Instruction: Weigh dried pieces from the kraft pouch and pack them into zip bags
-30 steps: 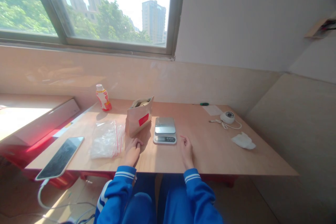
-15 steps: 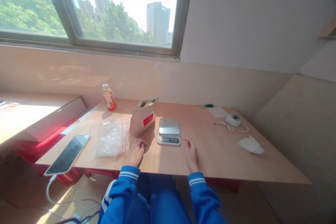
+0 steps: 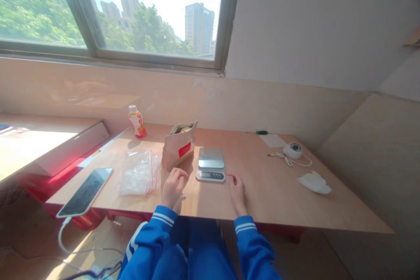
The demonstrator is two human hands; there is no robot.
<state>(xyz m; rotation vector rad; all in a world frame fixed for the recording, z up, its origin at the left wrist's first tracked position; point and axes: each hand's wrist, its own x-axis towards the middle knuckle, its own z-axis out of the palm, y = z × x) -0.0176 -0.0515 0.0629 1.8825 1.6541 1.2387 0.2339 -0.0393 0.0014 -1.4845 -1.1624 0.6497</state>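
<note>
My left hand [image 3: 173,187] is just above the table, in front of a brown paper pouch [image 3: 177,151] with a red label. Its fingers are curled, and I see nothing in them. The pouch stands upright with its top open; its contents barely show. Beside it lies a kitchen scale [image 3: 211,165] with a bare steel plate and a small display. My right hand [image 3: 236,189] rests on the table by the scale's right front corner, fingers curled in and holding nothing visible. Whether a fingertip touches the scale I cannot tell.
Clear zip bags [image 3: 138,175] lie left of the pouch, with a charging phone [image 3: 85,191] beyond them at the table edge. A drink bottle [image 3: 137,122] stands behind. To the right are a small white fan [image 3: 293,151] with its cable, a crumpled tissue [image 3: 314,182], paper [image 3: 272,141] and a green-handled tool [image 3: 261,132].
My left hand has lifted a little off the table and moved slightly up and right, toward the pouch's base. My right hand has stayed nearly still beside the scale.
</note>
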